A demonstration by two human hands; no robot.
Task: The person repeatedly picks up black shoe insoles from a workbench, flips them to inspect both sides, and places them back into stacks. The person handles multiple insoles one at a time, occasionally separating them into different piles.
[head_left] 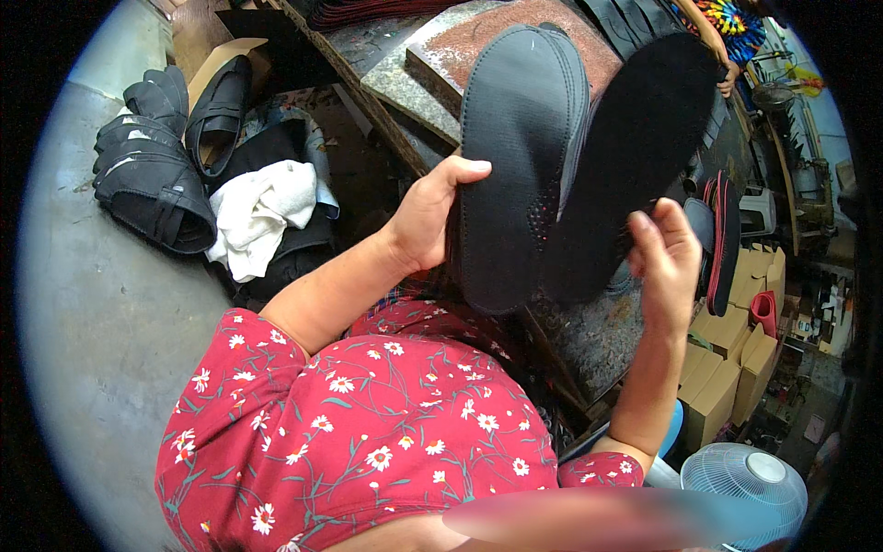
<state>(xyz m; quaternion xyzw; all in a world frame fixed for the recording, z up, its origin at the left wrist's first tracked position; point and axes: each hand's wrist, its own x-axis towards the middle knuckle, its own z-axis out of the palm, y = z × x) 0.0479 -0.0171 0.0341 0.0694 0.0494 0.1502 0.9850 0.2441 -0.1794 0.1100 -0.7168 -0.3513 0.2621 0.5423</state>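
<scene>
My left hand [430, 213] grips a stack of black shoe insoles [515, 156] at its left edge, the thumb lying along the side. The top insole has a stitched rim and a patch of small holes near its lower end. My right hand [669, 258] pinches the right edge of one more insole [635, 166], which shows a plain matte black face. It leans away from the stack at the top, and the two meet near their lower ends. The fingers behind the stack are hidden.
Several black shoe uppers [152, 175] and a white cloth [262, 216] lie at left. Behind the insoles is a worn bench with a stone slab [395, 83]. At right are a red-edged sole [722, 244], cardboard boxes [713, 396] and a fan [745, 492]. Another person's hand [728, 78] shows at top right.
</scene>
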